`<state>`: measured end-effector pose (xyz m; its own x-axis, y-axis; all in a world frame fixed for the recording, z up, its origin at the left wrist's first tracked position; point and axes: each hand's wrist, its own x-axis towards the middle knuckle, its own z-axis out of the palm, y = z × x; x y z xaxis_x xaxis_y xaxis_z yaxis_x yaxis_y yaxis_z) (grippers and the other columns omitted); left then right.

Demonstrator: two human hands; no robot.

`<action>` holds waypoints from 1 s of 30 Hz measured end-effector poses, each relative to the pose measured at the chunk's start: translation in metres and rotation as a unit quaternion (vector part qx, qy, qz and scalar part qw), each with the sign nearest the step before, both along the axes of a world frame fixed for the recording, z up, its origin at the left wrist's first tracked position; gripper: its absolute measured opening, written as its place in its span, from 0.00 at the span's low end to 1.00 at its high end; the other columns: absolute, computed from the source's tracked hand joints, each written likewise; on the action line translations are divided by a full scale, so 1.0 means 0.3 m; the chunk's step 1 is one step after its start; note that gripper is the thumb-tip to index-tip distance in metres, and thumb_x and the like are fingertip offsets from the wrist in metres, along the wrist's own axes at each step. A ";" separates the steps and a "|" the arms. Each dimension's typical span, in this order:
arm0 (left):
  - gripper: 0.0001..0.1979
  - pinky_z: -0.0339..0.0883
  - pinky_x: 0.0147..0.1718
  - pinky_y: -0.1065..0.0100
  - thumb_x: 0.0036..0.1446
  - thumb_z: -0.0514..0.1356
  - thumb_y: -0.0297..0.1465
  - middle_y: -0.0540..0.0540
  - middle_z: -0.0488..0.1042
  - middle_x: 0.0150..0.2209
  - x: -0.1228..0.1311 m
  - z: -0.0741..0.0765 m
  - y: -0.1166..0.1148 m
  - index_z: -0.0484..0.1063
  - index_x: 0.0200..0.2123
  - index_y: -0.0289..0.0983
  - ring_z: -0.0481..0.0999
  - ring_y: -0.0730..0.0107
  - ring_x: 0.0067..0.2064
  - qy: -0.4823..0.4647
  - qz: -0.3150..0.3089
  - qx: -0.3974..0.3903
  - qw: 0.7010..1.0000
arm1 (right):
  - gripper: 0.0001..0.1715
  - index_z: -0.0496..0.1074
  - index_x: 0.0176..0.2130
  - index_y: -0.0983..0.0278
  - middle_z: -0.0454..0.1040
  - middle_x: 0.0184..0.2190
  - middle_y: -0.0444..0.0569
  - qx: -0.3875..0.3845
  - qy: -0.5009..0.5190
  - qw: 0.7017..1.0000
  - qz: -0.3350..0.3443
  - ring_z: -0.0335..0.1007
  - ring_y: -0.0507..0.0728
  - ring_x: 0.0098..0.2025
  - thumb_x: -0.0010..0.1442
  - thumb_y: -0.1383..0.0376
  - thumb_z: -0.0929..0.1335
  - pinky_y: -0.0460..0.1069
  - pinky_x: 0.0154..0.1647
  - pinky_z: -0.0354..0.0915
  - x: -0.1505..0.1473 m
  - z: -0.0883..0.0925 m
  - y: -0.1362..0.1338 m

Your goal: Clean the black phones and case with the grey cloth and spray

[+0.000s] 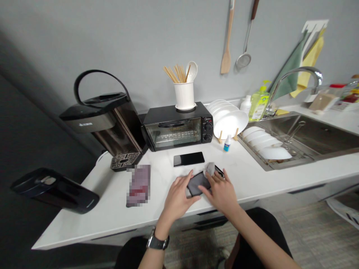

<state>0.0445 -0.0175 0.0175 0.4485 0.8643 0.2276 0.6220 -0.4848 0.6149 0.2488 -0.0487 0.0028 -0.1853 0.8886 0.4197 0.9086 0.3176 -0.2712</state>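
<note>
My left hand grips the left end of a dark grey phone case, which lies over the white counter near its front edge. A light grey cloth is bunched under the fingertips of my right hand, pressed on the right end of the case. That hand's thumb rests on the middle of the case. Just behind it a black phone lies flat with its screen dark. A small white spray bottle with a blue label stands upright to the right.
A toaster oven bears a white utensil holder. Left are a water dispenser, a dark cylindrical appliance and a pixelated purple item. Right are racked plates, green soap and a sink with bowls.
</note>
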 end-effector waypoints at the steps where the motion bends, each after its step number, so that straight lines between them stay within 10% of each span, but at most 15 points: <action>1: 0.46 0.65 0.60 0.50 0.58 0.70 0.32 0.42 0.73 0.63 -0.001 -0.002 0.001 0.52 0.74 0.48 0.70 0.51 0.60 0.002 0.001 -0.001 1.000 | 0.33 0.72 0.62 0.69 0.78 0.56 0.64 -0.004 0.004 0.999 0.046 0.70 0.70 0.64 0.71 0.48 0.66 0.69 0.72 0.52 -0.011 0.001 -0.006; 4: 0.46 0.66 0.59 0.51 0.59 0.69 0.32 0.42 0.73 0.62 -0.003 -0.007 0.001 0.52 0.75 0.47 0.70 0.51 0.59 0.007 0.001 -0.001 1.000 | 0.29 0.73 0.62 0.61 0.79 0.57 0.57 -0.022 0.017 0.991 0.130 0.70 0.65 0.65 0.72 0.48 0.65 0.67 0.72 0.52 -0.030 0.004 -0.015; 9: 0.48 0.64 0.62 0.50 0.56 0.72 0.35 0.43 0.72 0.64 0.002 -0.003 0.000 0.53 0.74 0.49 0.69 0.51 0.61 -0.002 0.002 0.007 1.000 | 0.27 0.75 0.60 0.67 0.80 0.55 0.63 0.009 0.000 1.000 -0.018 0.73 0.71 0.62 0.73 0.52 0.66 0.71 0.70 0.54 -0.023 0.004 0.004; 14: 0.48 0.65 0.60 0.51 0.56 0.72 0.32 0.42 0.74 0.61 0.003 0.000 0.004 0.53 0.74 0.47 0.70 0.51 0.59 0.012 0.006 -0.004 1.000 | 0.26 0.74 0.61 0.60 0.81 0.55 0.54 -0.016 0.007 0.992 0.127 0.73 0.64 0.62 0.72 0.49 0.66 0.65 0.72 0.55 -0.002 -0.001 -0.010; 18: 0.49 0.62 0.63 0.50 0.54 0.74 0.36 0.44 0.71 0.65 0.004 0.002 0.004 0.54 0.74 0.49 0.68 0.51 0.62 0.013 0.005 0.002 1.000 | 0.25 0.74 0.61 0.65 0.80 0.55 0.61 0.002 -0.019 1.000 -0.010 0.73 0.69 0.62 0.74 0.54 0.64 0.71 0.70 0.52 0.049 0.001 0.015; 23: 0.46 0.64 0.60 0.50 0.57 0.72 0.36 0.41 0.72 0.63 0.008 0.010 0.004 0.54 0.74 0.47 0.69 0.50 0.60 0.021 0.005 -0.002 1.000 | 0.30 0.73 0.62 0.63 0.80 0.56 0.58 -0.009 -0.008 0.991 0.135 0.72 0.65 0.63 0.71 0.48 0.67 0.65 0.71 0.55 0.030 -0.001 -0.003; 30: 0.43 0.60 0.65 0.46 0.60 0.69 0.41 0.39 0.65 0.68 -0.011 -0.017 0.005 0.54 0.73 0.45 0.63 0.49 0.67 0.042 0.016 0.015 0.999 | 0.25 0.75 0.59 0.67 0.81 0.52 0.62 0.014 -0.027 0.999 0.012 0.74 0.67 0.61 0.72 0.54 0.66 0.66 0.69 0.58 0.111 0.000 0.089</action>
